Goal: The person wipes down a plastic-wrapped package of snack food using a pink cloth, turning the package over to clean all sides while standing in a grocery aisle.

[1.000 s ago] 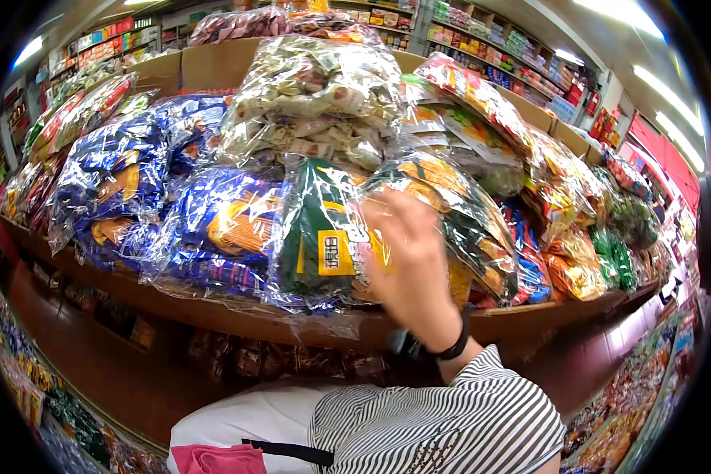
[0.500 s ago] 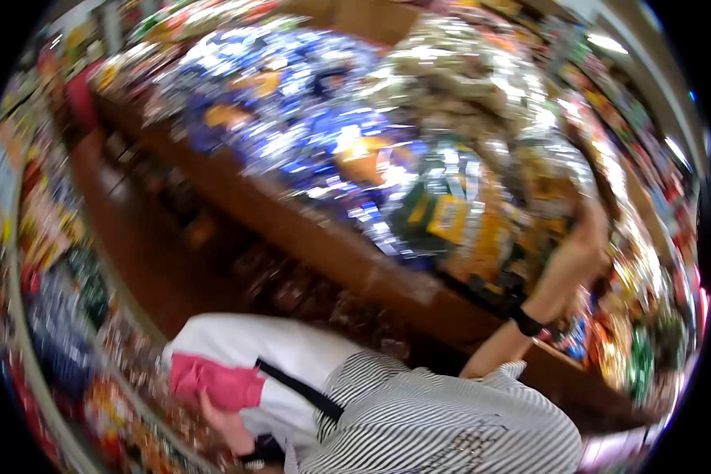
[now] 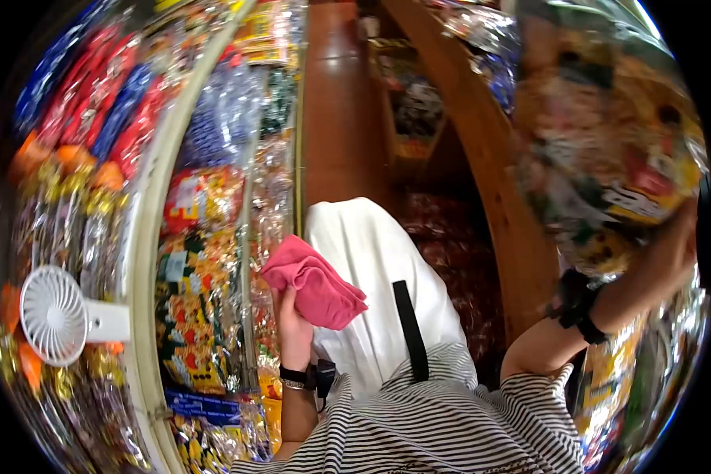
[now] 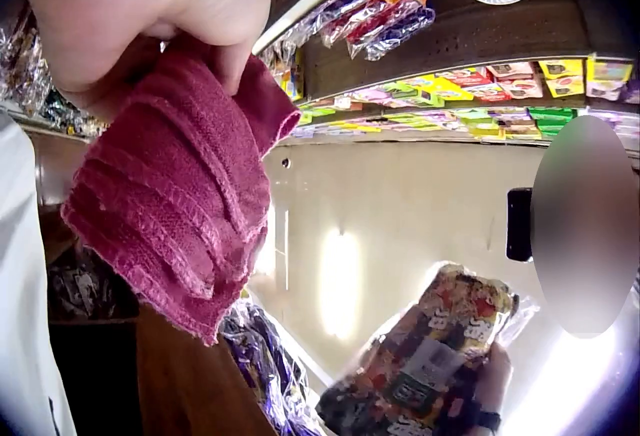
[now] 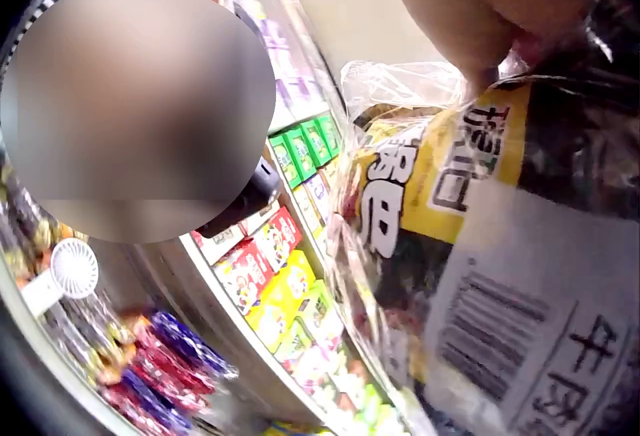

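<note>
My left hand (image 3: 294, 332) grips a folded pink cloth (image 3: 314, 283) above the white trousers; in the left wrist view the fingers (image 4: 160, 16) pinch the cloth (image 4: 175, 186) at its top. At the right of the head view my right hand (image 3: 675, 245) holds up a large clear plastic bag of printed snack packs (image 3: 608, 158), blurred there. The right wrist view shows the fingers (image 5: 490, 16) pinching the bag's edge, with a yellow and black pack (image 5: 440, 176) and a white barcode label (image 5: 520, 306) below them.
Shelves of bagged snacks (image 3: 193, 292) run down the left side, with a white fan (image 3: 54, 314) beside them. A wooden display edge (image 3: 482, 158) stands to the right of the reddish floor aisle (image 3: 341, 118). More bagged goods (image 3: 608, 371) lie below the right arm.
The view has swung round from the display to the aisle and left shelves. My right hand has lifted a bag off the pile. The left hand with the cloth has come into fuller view.
</note>
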Motion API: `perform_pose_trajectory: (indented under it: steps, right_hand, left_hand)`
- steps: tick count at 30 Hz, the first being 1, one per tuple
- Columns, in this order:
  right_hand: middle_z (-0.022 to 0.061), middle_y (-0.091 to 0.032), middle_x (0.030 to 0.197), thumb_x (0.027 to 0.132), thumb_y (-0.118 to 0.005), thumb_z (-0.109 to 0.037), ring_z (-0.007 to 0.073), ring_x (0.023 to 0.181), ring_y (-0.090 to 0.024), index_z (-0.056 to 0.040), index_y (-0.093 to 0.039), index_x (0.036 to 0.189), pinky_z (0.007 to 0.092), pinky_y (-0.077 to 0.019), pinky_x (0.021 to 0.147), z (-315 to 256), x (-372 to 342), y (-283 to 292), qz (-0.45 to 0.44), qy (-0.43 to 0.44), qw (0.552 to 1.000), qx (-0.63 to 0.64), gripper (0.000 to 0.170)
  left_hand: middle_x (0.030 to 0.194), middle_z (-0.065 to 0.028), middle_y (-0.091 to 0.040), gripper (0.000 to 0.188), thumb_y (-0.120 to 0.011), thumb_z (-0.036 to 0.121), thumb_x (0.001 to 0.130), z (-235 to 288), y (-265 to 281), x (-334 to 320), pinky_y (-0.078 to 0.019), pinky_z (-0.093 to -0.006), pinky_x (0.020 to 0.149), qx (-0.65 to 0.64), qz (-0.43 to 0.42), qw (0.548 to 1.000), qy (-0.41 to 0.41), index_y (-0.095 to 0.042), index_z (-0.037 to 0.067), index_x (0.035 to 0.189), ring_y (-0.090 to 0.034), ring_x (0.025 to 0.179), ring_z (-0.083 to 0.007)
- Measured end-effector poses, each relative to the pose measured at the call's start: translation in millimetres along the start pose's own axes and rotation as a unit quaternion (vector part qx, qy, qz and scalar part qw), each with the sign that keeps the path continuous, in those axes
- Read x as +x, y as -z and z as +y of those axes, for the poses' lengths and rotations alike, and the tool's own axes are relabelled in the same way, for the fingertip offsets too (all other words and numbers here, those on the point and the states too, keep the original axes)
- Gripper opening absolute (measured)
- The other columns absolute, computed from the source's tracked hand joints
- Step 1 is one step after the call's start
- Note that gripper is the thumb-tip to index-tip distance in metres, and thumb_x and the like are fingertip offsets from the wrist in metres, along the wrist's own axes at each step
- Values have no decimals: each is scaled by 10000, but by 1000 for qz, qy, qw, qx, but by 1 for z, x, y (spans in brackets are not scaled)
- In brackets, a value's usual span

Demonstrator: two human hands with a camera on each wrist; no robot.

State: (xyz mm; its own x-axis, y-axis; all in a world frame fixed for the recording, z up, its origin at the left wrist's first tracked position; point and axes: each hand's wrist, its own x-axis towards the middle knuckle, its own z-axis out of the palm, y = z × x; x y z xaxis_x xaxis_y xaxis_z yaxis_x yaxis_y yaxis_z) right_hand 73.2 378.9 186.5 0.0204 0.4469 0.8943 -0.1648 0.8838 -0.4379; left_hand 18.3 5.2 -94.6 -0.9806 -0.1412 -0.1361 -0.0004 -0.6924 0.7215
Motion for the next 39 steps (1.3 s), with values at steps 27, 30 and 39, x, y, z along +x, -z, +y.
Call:
perform_pose_trajectory:
  steps: [27,30,39]
  right_hand:
    - [122,-567,1347,773,-767,-358,311,1280,-508,-58,-570,1303,478,-367,1083,16,-298,-103,-786,-149,471,372,641]
    - [193,-395,1467,667,-771,-611,336,1377,-374,-30,-369,1448,435,-298,1126,-1,-312,-112,-717,-263,420,490,1052]
    - [68,-507,1361,833,-754,-131,159,1218,-509,-8,-380,1428,311,-399,1048,-14,-356,-102,-629,-588,291,418,714]
  left_hand:
    - [1325,-99,-516,550,-583,209,935,20,70,-18,-428,-404,1026,13,83,995,-53,-377,54,1421,-517,1218,-247]
    - [1401,-97,-455,654,-633,153,911,6,41,-13,-374,-398,1071,15,19,1000,16,-296,53,1462,-480,1267,-251]
    - [1234,-150,-567,362,-557,155,962,-22,-9,11,-385,-347,1008,412,-27,910,-45,-503,-30,1269,-511,1188,-214]
